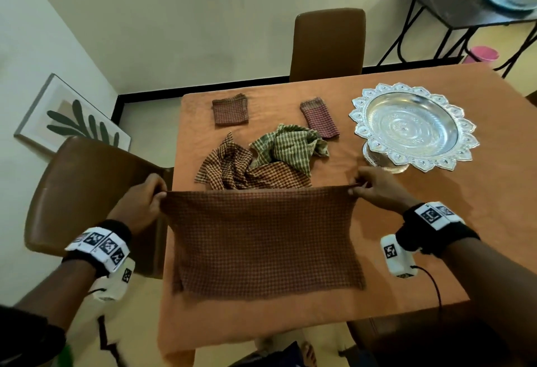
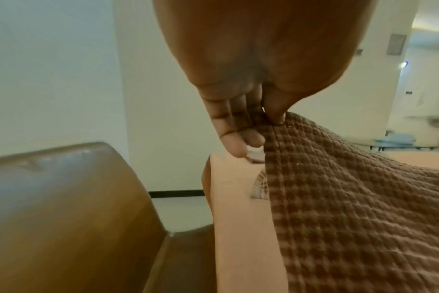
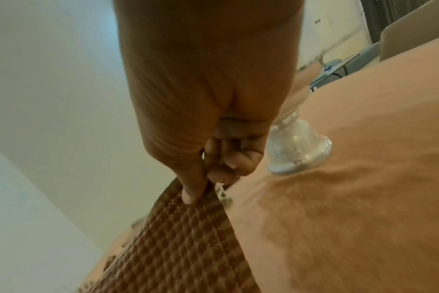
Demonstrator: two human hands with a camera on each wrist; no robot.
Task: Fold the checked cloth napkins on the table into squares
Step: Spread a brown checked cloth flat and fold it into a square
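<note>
In the middle of the frame, a brown checked napkin point(image 1: 263, 238) is held up and stretched wide over the table point(image 1: 421, 192). Its left corner is pinched by the left hand point(image 1: 142, 203), its right corner by the right hand point(image 1: 377, 186).

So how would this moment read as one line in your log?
step: folding brown checked cloth napkin | left hand: pinches corner | right hand: pinches corner | done: two folded | pile: unfolded
</note>
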